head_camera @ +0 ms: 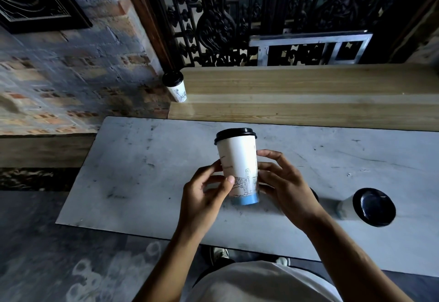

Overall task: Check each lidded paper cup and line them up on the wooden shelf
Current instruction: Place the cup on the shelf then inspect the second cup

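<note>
Bare forearms, white top (261, 282)

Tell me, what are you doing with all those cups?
A person is holding one lidded paper cup in both hands, the left hand and the right hand, above the grey table, looking it over. One cup on the shelf already stands at the left end of the wooden shelf. Another waiting cup sits on the table to the right.
</note>
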`<action>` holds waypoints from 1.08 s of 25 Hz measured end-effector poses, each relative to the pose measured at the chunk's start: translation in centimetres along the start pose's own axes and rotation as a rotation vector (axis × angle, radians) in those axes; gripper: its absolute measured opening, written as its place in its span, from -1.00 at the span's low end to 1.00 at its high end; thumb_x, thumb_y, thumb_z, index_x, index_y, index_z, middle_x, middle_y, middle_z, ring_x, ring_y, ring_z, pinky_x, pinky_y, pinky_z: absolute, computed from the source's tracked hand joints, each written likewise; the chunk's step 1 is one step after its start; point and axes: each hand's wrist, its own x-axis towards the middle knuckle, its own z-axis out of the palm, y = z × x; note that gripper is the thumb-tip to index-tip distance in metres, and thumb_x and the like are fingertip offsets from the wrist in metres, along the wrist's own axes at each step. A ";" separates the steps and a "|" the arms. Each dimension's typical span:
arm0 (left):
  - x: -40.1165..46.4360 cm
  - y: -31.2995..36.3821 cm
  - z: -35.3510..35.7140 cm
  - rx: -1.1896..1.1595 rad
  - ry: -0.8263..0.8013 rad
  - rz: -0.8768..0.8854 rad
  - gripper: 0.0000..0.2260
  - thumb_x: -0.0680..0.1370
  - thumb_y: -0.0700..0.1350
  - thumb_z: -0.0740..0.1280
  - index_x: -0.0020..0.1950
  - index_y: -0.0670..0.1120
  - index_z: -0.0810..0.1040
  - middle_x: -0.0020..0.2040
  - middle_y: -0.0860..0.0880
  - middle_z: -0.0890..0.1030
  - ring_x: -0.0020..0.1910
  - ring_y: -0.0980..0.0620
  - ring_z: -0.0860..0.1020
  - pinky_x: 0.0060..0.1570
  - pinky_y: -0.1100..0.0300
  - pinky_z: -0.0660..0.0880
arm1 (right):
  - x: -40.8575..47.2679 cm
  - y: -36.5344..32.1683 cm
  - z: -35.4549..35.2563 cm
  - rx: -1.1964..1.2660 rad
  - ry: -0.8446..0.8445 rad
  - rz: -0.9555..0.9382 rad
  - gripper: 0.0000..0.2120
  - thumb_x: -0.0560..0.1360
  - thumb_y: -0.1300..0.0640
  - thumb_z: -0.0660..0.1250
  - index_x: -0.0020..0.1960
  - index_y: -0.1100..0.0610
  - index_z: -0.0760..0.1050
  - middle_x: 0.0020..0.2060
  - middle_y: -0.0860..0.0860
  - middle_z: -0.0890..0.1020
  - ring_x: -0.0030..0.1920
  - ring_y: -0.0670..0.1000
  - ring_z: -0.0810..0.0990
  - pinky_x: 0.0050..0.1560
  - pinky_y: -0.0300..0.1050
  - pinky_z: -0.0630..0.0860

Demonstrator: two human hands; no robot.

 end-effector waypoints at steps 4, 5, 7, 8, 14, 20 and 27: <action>0.2 -0.2 -0.1 0.071 0.070 0.018 -0.74 0.52 -0.04 0.43 0.19 0.19 0.64 0.09 -0.03 0.71 -0.07 0.14 0.69 -0.04 0.28 0.60 | 0.0 0.4 0.0 -0.007 0.066 -0.009 -0.49 0.45 0.22 0.49 0.35 -0.09 0.56 0.16 0.21 0.67 0.05 0.09 0.74 0.03 -0.07 0.66; 0.3 -0.3 -0.1 0.084 0.080 0.021 -0.73 0.53 -0.12 0.42 0.18 0.16 0.64 0.05 -0.03 0.71 -0.10 0.16 0.68 -0.05 0.27 0.60 | 0.0 0.4 -0.1 -0.017 0.066 -0.007 -0.44 0.43 0.21 0.51 0.40 -0.06 0.54 0.17 0.20 0.67 0.07 0.10 0.73 0.04 -0.07 0.65; 0.2 -0.7 -0.2 0.111 0.082 0.032 -0.68 0.57 -0.28 0.40 0.18 0.11 0.65 -0.06 0.02 0.72 -0.16 0.14 0.67 -0.07 0.25 0.61 | 0.0 0.3 -0.1 -0.064 0.026 -0.007 -0.39 0.44 0.21 0.53 0.47 0.04 0.51 0.21 0.21 0.69 0.18 0.16 0.71 0.12 -0.01 0.63; 0.2 -0.8 -0.2 0.123 0.082 0.036 -0.66 0.57 -0.34 0.39 0.19 0.08 0.65 -0.08 0.03 0.71 -0.17 0.13 0.67 -0.07 0.23 0.62 | 0.0 0.2 -0.1 -0.093 -0.008 -0.016 -0.43 0.46 0.20 0.52 0.46 0.06 0.53 0.22 0.20 0.70 0.22 0.18 0.70 0.16 0.02 0.62; -0.1 -0.8 0.4 0.047 0.118 -0.012 -0.67 0.49 -0.20 0.39 0.19 0.13 0.67 -0.04 0.05 0.74 -0.06 0.06 0.71 -0.07 0.26 0.63 | -0.2 0.0 -0.3 -0.069 -0.010 -0.004 -0.46 0.43 0.21 0.51 0.40 0.11 0.55 0.09 0.22 0.70 0.15 0.22 0.71 0.18 0.06 0.63; -0.6 -0.4 1.5 0.004 0.107 -0.034 -0.69 0.50 -0.11 0.45 0.24 0.04 0.63 -0.02 0.08 0.75 -0.06 0.14 0.70 -0.09 0.33 0.60 | -0.3 -0.3 -1.0 -0.025 -0.043 0.025 -0.43 0.41 0.18 0.53 0.40 0.05 0.50 0.07 0.13 0.77 0.06 0.07 0.75 0.03 -0.11 0.66; 0.6 -0.4 2.2 0.075 0.117 -0.071 -0.65 0.57 -0.29 0.45 0.32 -0.05 0.58 0.00 0.01 0.76 -0.07 0.19 0.72 -0.08 0.36 0.60 | 1.9 -1.8 -1.9 -0.294 -0.086 0.020 -0.50 0.43 0.19 0.51 0.36 0.07 0.57 0.17 0.08 0.75 0.18 0.06 0.73 0.13 -0.05 0.67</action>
